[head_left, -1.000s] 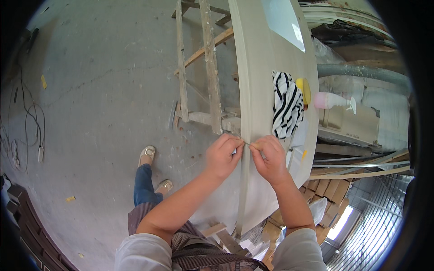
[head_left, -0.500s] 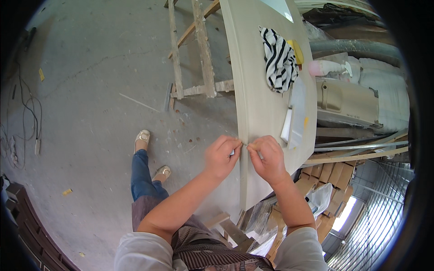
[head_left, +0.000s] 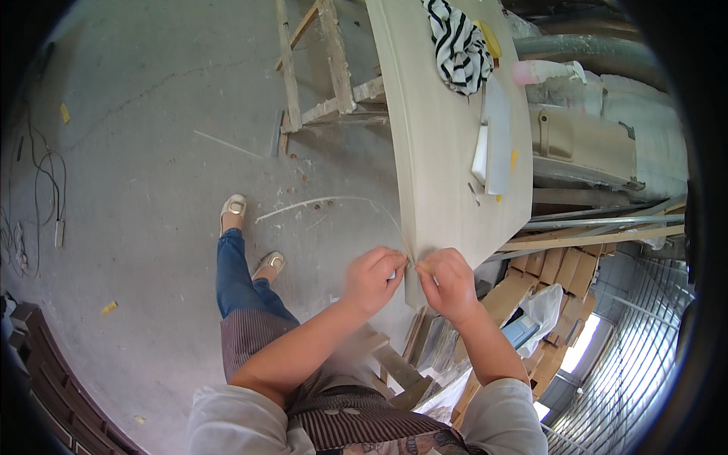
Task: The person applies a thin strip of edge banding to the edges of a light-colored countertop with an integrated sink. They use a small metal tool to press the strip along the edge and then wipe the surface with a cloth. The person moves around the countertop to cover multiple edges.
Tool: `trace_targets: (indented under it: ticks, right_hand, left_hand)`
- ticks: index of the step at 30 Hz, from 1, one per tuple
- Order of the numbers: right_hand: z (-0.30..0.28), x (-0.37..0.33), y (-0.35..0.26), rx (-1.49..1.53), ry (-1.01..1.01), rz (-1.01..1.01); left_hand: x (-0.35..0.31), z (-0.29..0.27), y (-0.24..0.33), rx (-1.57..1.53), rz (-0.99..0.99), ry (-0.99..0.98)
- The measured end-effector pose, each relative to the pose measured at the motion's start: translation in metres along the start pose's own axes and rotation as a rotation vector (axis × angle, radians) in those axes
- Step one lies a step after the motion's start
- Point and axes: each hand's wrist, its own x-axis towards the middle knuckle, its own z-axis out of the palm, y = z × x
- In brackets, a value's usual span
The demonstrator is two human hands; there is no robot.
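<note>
A long pale board [head_left: 455, 182] lies lengthwise in front of me, and both my hands are at its left edge near the close end. My left hand [head_left: 373, 280] is closed in a pinch just outside that edge, with a bit of something light between the fingers. Over the board's corner, my right hand [head_left: 449, 284] pinches too, fingertips almost touching the left ones. What they grip is too small and covered to name. From between them a thin whitish strip [head_left: 330, 199] curls away to the left, above the floor.
On the board lie a black-and-white striped cloth [head_left: 460, 57], a yellow thing [head_left: 489, 38], a grey flat piece [head_left: 497, 140] and a white block [head_left: 480, 155]. A wooden trestle [head_left: 334, 68] stands beyond the left edge. Cardboard [head_left: 557, 277] is stacked at right; cables [head_left: 53, 182] lie far left.
Both hands have slid along the board's edge toward its near end. The thin strip now arcs out to the left, where none showed before. The board and cloth sit higher in view.
</note>
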Motion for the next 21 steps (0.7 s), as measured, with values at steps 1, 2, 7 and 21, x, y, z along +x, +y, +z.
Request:
trace_targets:
  ticks: [1, 2, 7, 21]
  right_hand:
    - [-0.001, -0.007, -0.002, 0.0, -0.005, 0.002]
    - [-0.001, -0.015, -0.004, -0.001, -0.011, 0.003]
    - [0.0, -0.053, -0.014, -0.004, -0.022, 0.032]
    - [0.005, -0.094, -0.049, -0.081, 0.115, 0.295]
  left_hand:
    - [-0.006, 0.001, 0.001, -0.004, 0.001, -0.012]
    - [-0.013, 0.001, 0.001, 0.008, 0.028, -0.021]
    - [-0.041, 0.002, 0.002, 0.025, 0.126, -0.096]
    - [-0.044, -0.01, -0.004, 0.119, 0.434, -0.303]
